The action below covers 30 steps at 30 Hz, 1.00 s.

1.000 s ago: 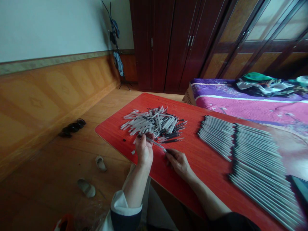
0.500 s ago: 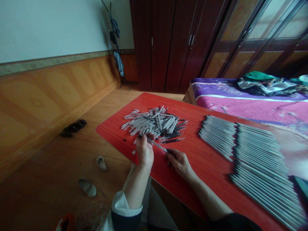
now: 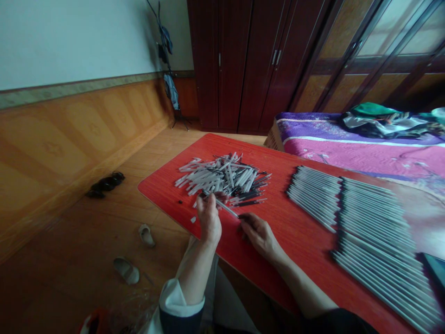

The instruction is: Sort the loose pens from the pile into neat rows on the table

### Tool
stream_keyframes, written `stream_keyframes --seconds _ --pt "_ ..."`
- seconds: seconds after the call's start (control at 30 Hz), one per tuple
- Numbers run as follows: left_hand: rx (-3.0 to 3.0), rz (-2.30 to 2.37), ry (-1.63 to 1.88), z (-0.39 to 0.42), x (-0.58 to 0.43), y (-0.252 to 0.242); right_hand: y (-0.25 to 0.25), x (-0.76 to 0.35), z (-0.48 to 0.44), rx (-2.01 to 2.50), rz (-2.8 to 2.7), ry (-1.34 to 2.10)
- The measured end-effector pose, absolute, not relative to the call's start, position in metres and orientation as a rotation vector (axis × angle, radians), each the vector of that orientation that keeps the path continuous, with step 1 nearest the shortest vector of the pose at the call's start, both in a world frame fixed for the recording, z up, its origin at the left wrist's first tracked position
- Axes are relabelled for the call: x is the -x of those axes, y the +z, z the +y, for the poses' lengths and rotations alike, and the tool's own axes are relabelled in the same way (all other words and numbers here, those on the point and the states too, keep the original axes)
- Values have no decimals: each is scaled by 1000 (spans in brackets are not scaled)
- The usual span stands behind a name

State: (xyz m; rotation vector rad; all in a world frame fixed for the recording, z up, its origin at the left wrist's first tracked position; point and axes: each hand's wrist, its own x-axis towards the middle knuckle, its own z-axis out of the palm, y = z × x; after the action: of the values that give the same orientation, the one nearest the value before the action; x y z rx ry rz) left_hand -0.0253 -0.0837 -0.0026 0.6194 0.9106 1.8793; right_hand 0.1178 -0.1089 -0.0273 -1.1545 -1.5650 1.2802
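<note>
A slender translucent pen (image 3: 227, 208) slants between my two hands above the red table. My left hand (image 3: 209, 220) is closed round its upper left end, where a dark tip pokes out past the thumb. The fingers of my right hand (image 3: 259, 235) pinch the lower right end and hide it. Just beyond my left hand lies a loose heap of whitish pen barrels (image 3: 205, 174). Thin black pen parts (image 3: 248, 202) are strewn along the heap's near right side.
Rows of pens with dark ends (image 3: 314, 192) lie side by side on the right of the red table (image 3: 274, 185), with a longer block of pens (image 3: 378, 241) nearer. A dark flat object (image 3: 433, 269) sits at the right edge. Beyond is a bed (image 3: 313, 134); shoes (image 3: 127, 270) are on the floor.
My left hand has shifted slightly and turned, and more of the pen's dark upper end shows. My right hand stays almost in place on the other end.
</note>
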Motion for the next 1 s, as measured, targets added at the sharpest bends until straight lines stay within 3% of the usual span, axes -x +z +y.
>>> stream_keyframes --seconds 0.47,1.0 --pt "-505 842 1867 -89 20 -10 -27 -132 -94 1086 -590 1483" --pt "-427 841 1848 -90 11 -16 -30 -126 -96 982 -697 1600"
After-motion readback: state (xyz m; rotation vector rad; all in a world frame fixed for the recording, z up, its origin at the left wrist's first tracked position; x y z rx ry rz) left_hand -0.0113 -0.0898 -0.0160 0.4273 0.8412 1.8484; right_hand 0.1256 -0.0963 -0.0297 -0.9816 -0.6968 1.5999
